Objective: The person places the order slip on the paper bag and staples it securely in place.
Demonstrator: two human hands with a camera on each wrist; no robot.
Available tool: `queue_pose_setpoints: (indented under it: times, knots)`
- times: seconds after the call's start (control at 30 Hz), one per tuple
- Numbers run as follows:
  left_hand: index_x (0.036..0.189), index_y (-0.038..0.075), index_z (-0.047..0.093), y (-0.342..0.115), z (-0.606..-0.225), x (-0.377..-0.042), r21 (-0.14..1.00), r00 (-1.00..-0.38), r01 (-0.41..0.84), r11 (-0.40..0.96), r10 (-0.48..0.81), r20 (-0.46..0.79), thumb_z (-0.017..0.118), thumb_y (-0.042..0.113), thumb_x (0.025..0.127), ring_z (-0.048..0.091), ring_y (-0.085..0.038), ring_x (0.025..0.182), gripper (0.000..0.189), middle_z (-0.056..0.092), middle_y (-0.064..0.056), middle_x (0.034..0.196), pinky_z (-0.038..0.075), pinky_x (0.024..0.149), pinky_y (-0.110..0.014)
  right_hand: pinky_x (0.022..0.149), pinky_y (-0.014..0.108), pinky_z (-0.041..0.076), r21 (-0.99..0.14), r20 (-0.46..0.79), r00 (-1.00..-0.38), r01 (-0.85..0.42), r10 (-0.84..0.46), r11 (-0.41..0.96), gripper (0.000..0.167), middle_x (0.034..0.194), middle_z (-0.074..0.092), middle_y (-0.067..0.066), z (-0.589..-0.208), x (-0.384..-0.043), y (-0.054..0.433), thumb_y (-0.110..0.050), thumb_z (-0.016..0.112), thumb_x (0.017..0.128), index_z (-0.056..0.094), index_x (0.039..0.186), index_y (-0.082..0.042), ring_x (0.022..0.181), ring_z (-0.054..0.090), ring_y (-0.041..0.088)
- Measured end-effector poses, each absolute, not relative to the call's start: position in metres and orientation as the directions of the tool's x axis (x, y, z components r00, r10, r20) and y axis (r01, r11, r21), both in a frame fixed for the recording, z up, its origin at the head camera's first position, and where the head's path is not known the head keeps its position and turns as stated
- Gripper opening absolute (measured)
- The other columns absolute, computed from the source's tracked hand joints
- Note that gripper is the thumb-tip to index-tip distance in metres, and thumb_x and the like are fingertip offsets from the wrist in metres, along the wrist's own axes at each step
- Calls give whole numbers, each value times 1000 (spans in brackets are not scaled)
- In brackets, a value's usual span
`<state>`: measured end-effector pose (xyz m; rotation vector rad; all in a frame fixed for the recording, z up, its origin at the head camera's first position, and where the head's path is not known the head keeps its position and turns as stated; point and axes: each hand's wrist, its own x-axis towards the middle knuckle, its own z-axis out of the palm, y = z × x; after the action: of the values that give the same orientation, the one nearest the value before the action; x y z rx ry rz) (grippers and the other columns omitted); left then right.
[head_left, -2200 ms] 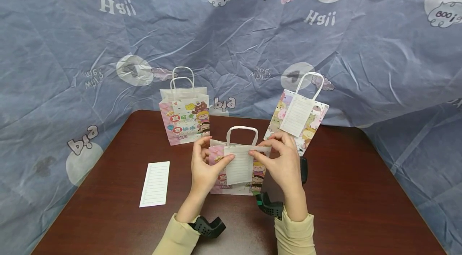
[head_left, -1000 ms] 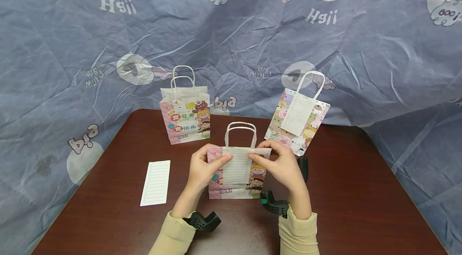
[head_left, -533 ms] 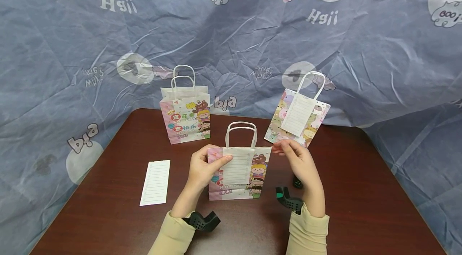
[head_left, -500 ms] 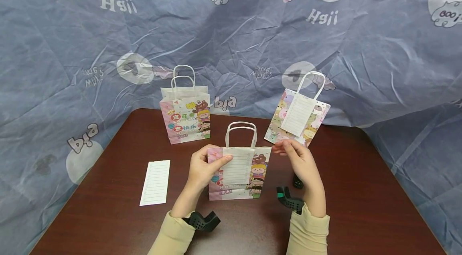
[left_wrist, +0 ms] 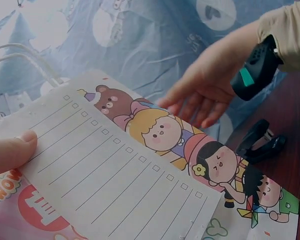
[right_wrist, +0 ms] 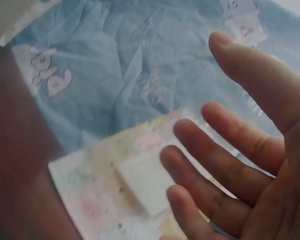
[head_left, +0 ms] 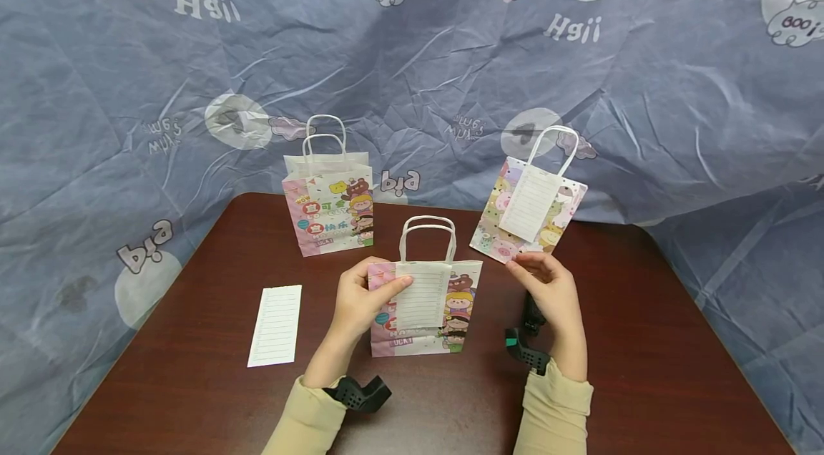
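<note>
My left hand (head_left: 360, 308) pinches the upper left of a pink and white cartoon paper bag (head_left: 463, 301), thumb in front on a lined paper slip (head_left: 421, 297). The slip lies flat against the bag's front, below its two white handles. In the left wrist view, checkboxes run down one edge of the slip (left_wrist: 125, 170). My right hand (head_left: 550, 294) is apart from this bag, fingers spread and holding nothing in the right wrist view. A small black stapler (left_wrist: 262, 142) lies on the table beside that hand, partly hidden by it in the head view.
A second pink cartoon bag (head_left: 328, 215) stands upright at the back left. At the back right, an animal-print bag (head_left: 492, 226) leans tilted with a lined slip (head_left: 531, 204) on its front. Another lined slip (head_left: 275, 326) lies on the dark red table (head_left: 193, 383), left of my left hand.
My right hand has let go of the held bag's upper right edge and moved right, towards the stapler. The left hand keeps its pinch on the bag and slip.
</note>
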<state>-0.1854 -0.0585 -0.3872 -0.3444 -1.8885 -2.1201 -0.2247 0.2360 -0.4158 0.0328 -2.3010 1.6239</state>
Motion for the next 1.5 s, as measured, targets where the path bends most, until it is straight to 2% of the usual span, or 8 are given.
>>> queue_pose_setpoints:
  times: [0.2, 0.3, 0.57, 0.83, 1.0, 1.23, 1.37, 1.5]
  knots:
    - [83, -9, 63, -59, -387, -185, 929, -936, 352, -114, -42, 349, 75, -7, 74, 64, -13, 62, 16, 67, -10, 77, 53, 56, -31, 70, 14, 47, -927, 302, -901, -201, 312, 315, 29, 92, 66, -1, -436, -232, 243, -13, 76, 79, 65, 101, 2, 83, 62, 5]
    - [83, -8, 63, -59, -387, -186, 930, -936, 351, -113, -38, 349, 75, -5, 74, 64, -14, 62, 16, 67, -10, 76, 54, 56, -33, 76, 16, 46, -920, 312, -877, -184, 366, 345, 30, 94, 65, 1, -445, -236, 245, -16, 78, 77, 66, 100, 0, 87, 60, 9]
    - [84, -8, 63, -59, -387, -185, 929, -936, 353, -107, -29, 352, 75, -4, 75, 65, -16, 62, 16, 67, -15, 77, 54, 56, -37, 89, 42, 40, -889, 251, -871, -35, 422, 456, 48, 114, 61, 16, -462, -242, 249, -27, 81, 73, 63, 110, -3, 108, 53, 31]
    - [85, -8, 63, -59, -388, -185, 929, -936, 352, -114, -30, 351, 75, -5, 75, 64, -14, 62, 15, 67, -10, 77, 54, 56, -35, 102, 46, 31, -873, 199, -870, 52, 452, 485, 61, 125, 54, 18, -482, -246, 249, -36, 81, 73, 57, 120, -5, 121, 45, 32]
    - [84, -7, 63, -58, -395, -190, 929, -938, 346, -131, -34, 345, 76, -3, 74, 65, -15, 62, 16, 67, -10, 78, 54, 56, -34, 102, 48, 30, -884, 162, -856, 95, 490, 458, 63, 129, 50, 22, -490, -249, 251, -32, 80, 74, 54, 124, -2, 122, 42, 35]
    - [85, -9, 62, -58, -389, -187, 929, -936, 351, -120, -30, 350, 75, -4, 75, 65, -16, 63, 16, 67, -17, 80, 55, 57, -40, 100, 49, 30, -905, 40, -832, 205, 553, 374, 64, 133, 45, 24, -491, -251, 250, -22, 77, 77, 46, 130, -1, 123, 39, 38]
    - [86, -9, 62, -58, -388, -186, 933, -942, 336, -131, -24, 336, 74, -5, 76, 67, -16, 65, 16, 67, -19, 83, 55, 59, -42, 101, 49, 30, -915, 32, -833, 198, 552, 351, 61, 133, 45, 24, -490, -253, 249, -14, 75, 78, 46, 130, -1, 123, 39, 38]
    - [87, -9, 62, -58, -388, -186, 932, -942, 336, -134, -24, 336, 74, -5, 77, 67, -16, 66, 16, 67, -21, 84, 55, 59, -42, 101, 47, 31, -947, 44, -850, 131, 525, 292, 56, 129, 47, 24, -491, -254, 249, -2, 70, 77, 46, 128, 2, 121, 42, 36]
